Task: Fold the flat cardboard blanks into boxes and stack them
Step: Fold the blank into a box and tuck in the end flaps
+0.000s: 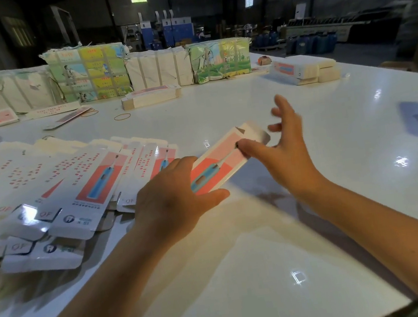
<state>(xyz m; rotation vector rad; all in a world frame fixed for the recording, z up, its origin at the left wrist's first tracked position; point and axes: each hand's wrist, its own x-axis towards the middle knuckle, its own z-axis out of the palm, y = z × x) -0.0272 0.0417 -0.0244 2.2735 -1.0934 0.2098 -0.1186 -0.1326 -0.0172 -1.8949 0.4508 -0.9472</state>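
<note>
A cardboard box blank, white with a pink panel and a blue toothbrush picture, is held above the white table at centre. My left hand grips its near end, thumb underneath. My right hand is at its far end: the thumb presses on the pink panel, the fingers are spread and blurred behind the open end flap. Left of my hands, several flat blanks of the same print lie fanned out and overlapping.
A stack of flat blanks lies at the back centre, and another stack at the back right. Strapped paper bundles line the far edge. Rubber bands lie loose on the table.
</note>
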